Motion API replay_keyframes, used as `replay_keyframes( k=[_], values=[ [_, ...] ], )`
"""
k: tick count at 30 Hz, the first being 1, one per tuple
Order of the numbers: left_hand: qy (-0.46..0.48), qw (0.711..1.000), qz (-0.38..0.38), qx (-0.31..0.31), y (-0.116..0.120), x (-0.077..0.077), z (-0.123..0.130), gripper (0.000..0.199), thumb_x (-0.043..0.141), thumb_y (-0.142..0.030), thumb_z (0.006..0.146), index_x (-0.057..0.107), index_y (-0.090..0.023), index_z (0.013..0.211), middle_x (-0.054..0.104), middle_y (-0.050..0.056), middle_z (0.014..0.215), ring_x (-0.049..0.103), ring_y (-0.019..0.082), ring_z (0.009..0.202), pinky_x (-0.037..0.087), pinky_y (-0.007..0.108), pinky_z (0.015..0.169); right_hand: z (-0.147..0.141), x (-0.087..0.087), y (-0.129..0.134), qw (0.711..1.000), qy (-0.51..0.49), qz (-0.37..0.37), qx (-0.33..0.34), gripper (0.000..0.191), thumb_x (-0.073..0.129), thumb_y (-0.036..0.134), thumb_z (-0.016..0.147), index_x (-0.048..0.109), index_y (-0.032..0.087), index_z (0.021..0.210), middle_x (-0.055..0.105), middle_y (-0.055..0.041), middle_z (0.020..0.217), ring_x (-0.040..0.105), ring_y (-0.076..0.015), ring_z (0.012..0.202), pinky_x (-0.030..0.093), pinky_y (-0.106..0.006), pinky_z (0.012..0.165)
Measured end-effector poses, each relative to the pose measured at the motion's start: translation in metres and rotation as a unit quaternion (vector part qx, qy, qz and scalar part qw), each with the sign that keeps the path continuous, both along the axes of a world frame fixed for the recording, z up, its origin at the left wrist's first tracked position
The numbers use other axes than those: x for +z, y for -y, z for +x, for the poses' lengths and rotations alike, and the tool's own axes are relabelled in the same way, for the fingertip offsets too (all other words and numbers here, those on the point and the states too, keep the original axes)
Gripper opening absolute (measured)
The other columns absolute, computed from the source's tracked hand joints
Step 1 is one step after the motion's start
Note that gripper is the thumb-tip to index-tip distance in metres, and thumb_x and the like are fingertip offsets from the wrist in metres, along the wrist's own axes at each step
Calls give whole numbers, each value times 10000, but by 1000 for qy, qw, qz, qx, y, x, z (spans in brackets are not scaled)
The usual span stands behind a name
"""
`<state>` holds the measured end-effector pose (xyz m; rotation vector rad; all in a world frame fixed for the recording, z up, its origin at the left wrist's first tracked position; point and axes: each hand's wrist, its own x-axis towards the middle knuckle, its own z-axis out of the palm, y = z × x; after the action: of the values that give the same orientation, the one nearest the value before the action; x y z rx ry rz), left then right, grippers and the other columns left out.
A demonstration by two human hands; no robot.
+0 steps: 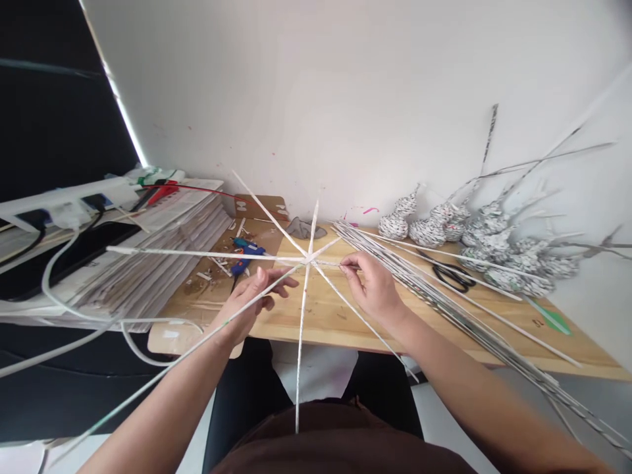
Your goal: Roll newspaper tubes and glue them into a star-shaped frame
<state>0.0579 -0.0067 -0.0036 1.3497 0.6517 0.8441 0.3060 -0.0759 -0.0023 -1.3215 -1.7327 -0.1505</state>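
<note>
A star of thin white paper rods (308, 262) is raised over the wooden table, its several arms spreading from one crossing point. My right hand (372, 286) pinches one short rod just right of the crossing. To the left, my left hand (251, 299) has its fingers apart under the rods; a long rod with green marks passes across it toward the lower left. Whether that hand touches the rod is hard to tell, but its fingers are not wrapped round anything.
Several woven paper gourd shapes (429, 230) stand at the back right. Black scissors (454, 276) and a bundle of paper rods (419, 289) lie on the table (330, 322). A blue glue gun (244, 257), paper stacks (182, 240) and a power strip (69, 197) are at left.
</note>
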Motion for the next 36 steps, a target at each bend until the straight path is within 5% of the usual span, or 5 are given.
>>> replay_keyframes(
  k=[4, 8, 17, 28, 36],
  values=[
    [38, 993, -80, -80, -7, 21, 22, 416, 650, -469, 801, 679, -163, 1082, 653, 135, 1113, 623, 209, 926, 515, 298, 752, -3, 2, -1, 999, 36, 9, -3, 73, 485, 174, 921, 548, 206, 935, 640, -55, 876, 584, -191, 825, 447, -325, 776],
    [44, 989, -134, -42, -19, 23, 43, 241, 770, -299, 716, 696, -138, 879, 679, 76, 905, 644, 146, 796, 523, 236, 715, 0, 6, -6, 996, 86, 7, -19, 85, 478, 194, 928, 563, 192, 933, 656, -64, 871, 588, -199, 816, 439, -343, 781],
    [76, 988, -137, -9, -38, 2, 72, 268, 818, -268, 644, 714, -109, 833, 668, 47, 768, 627, 102, 689, 535, 212, 697, 21, 13, -23, 987, -23, -157, -27, 219, 551, 286, 890, 626, 193, 1073, 705, -75, 1033, 658, -197, 934, 499, -306, 758],
    [67, 992, -102, 19, -68, -12, 110, 321, 846, -369, 564, 666, -135, 690, 648, 14, 668, 596, 102, 622, 489, 223, 636, 25, 23, -68, 984, -110, -137, 1, 238, 547, 287, 877, 635, 168, 1064, 711, -54, 958, 663, -166, 877, 506, -304, 811],
    [75, 989, -113, 51, -92, -40, 123, 300, 843, -325, 561, 671, -138, 722, 645, 6, 635, 563, 83, 542, 424, 175, 510, 94, 34, -56, 979, -30, -163, -122, 241, 569, 278, 865, 690, 192, 1055, 725, -61, 1027, 664, -198, 933, 494, -335, 862]
  ],
)
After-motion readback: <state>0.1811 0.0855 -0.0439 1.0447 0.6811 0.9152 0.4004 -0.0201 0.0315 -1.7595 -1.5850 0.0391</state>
